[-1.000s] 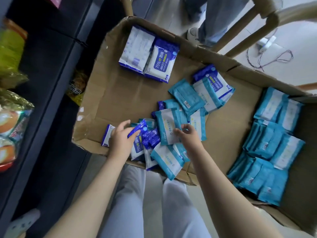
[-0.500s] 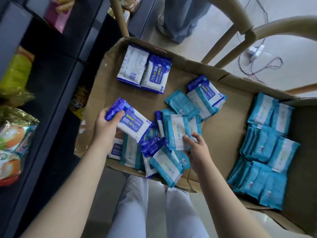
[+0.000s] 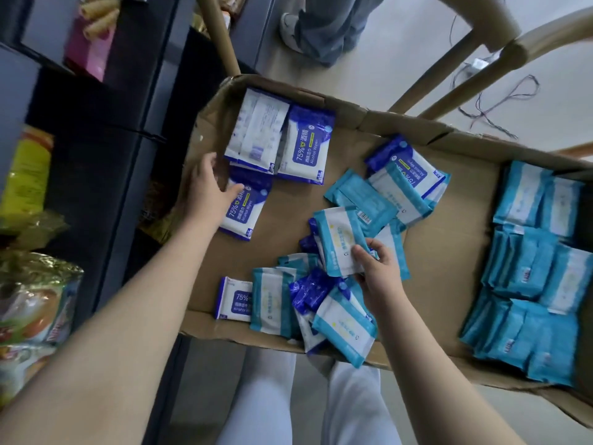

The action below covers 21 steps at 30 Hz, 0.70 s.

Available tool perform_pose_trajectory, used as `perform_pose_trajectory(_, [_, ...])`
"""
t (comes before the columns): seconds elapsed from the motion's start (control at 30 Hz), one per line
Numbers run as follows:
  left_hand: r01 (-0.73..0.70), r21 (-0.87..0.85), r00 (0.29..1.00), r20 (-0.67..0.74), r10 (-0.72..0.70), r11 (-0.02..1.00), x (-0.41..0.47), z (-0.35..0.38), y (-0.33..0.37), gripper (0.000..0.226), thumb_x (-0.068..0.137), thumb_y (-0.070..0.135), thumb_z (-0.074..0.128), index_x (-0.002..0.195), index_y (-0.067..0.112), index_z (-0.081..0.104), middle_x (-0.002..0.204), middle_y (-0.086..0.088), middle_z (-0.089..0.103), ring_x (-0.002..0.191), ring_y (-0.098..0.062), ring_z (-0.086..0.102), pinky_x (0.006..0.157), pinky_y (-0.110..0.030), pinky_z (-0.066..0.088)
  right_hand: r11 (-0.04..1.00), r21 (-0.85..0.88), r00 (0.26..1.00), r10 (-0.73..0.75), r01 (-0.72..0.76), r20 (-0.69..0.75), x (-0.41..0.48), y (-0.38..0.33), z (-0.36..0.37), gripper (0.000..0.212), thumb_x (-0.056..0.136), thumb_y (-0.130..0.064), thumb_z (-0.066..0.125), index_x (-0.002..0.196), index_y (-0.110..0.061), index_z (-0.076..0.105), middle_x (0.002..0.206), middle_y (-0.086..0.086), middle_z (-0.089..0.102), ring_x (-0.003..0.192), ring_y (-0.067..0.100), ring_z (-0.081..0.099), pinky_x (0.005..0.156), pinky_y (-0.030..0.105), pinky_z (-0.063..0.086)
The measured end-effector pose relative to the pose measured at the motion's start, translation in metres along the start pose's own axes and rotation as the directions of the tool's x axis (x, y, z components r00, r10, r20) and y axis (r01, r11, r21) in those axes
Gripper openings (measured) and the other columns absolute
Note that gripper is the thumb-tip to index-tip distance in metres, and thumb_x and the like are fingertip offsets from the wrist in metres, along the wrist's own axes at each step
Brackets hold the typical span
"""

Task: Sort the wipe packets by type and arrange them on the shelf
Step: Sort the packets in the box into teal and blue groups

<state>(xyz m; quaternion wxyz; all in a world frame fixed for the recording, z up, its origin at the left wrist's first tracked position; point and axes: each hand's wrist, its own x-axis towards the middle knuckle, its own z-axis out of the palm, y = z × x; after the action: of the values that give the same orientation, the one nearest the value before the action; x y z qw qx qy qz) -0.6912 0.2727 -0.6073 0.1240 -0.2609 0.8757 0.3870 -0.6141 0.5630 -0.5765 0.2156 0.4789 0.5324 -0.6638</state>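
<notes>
Nearest to us, at the bottom of the frame, our legs [image 3: 288, 409] in pale trousers stand just behind the near rim of a shallow cardboard box [image 3: 244, 330]. Against that rim, in the lower middle, lies a loose heap of packets [image 3: 288, 303], teal and dark blue ones mixed and overlapping.

Just above the heap our right hand [image 3: 375, 268] is clamped on a teal packet [image 3: 337, 242], thumb on its face and fingers curled under its lower edge, and holds it tilted. At the right of the frame, inside the box, sorted teal packets [image 3: 539, 268] sit in tidy rows, well apart from the heap.

Further in, at the left middle, our left hand [image 3: 208, 184] is spread. Its fingers are straight and apart, and the thumb rests on the upper corner of a blue packet [image 3: 244, 210] marked 75% Alcohol Wipes, which lies flat on the box floor. Just above it, in the upper middle, lie two more of its kind: a face-up packet [image 3: 308, 146] and a white-backed packet [image 3: 256, 130]. Right of centre, a lone blue packet [image 3: 414, 165] lies partly under a teal one.

Down the left side runs the dark shelf [image 3: 106, 155], with snack bags [image 3: 35, 303] at lower left and a pink pack [image 3: 90, 49] at upper left. At the top we see wooden chair legs [image 3: 475, 69], a loose cable [image 3: 491, 107] on the pale floor, and another person's shoe [image 3: 288, 27].
</notes>
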Motion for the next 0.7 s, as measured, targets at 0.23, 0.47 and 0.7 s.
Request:
perform_pose_trajectory(0.23, [0.176, -0.233, 0.984, 0.001, -0.181, 0.956, -0.103, 0.045, 0.012, 0.034, 0.093, 0.019, 0.065, 0.123, 0.007, 0.056, 0.11, -0.003, 0.062, 0.101, -0.024, 0.061, 0.078, -0.021, 0.045, 0.979, 0.205, 0.997, -0.002, 0.017, -0.075, -0.003, 0.001, -0.014, 0.019, 0.096, -0.005, 0.061, 0.107, -0.019, 0.054, 0.097, 0.007, 0.068, 0.073, 0.014, 0.068, 0.066, 0.025, 0.057])
perform_pose_trajectory(0.47, [0.13, 0.052, 0.948, 0.285, -0.139, 0.99, -0.15, 0.129, 0.046, 0.041, 0.086, 0.051, 0.067, 0.113, 0.02, 0.064, 0.105, 0.005, 0.067, 0.099, -0.017, 0.06, 0.089, -0.04, 0.05, 0.956, 0.29, 0.99, -0.01, 0.051, -0.14, -0.004, -0.007, -0.07, 0.02, 0.097, -0.004, 0.057, 0.111, -0.016, 0.05, 0.093, 0.009, 0.069, 0.065, 0.013, 0.068, 0.054, 0.025, 0.058])
perform_pose_trajectory(0.7, [0.352, 0.076, 0.929, 0.096, -0.358, 0.933, -0.135, 0.178, 0.064, 0.036, 0.077, 0.049, 0.076, 0.097, 0.023, 0.06, 0.105, -0.003, 0.07, 0.104, -0.031, 0.062, 0.093, -0.048, 0.048, 0.965, 0.25, 0.985, -0.039, 0.082, -0.171, 0.0, -0.004, -0.123, 0.017, 0.098, -0.003, 0.056, 0.1, -0.02, 0.053, 0.091, 0.004, 0.069, 0.073, 0.013, 0.064, 0.059, 0.024, 0.052])
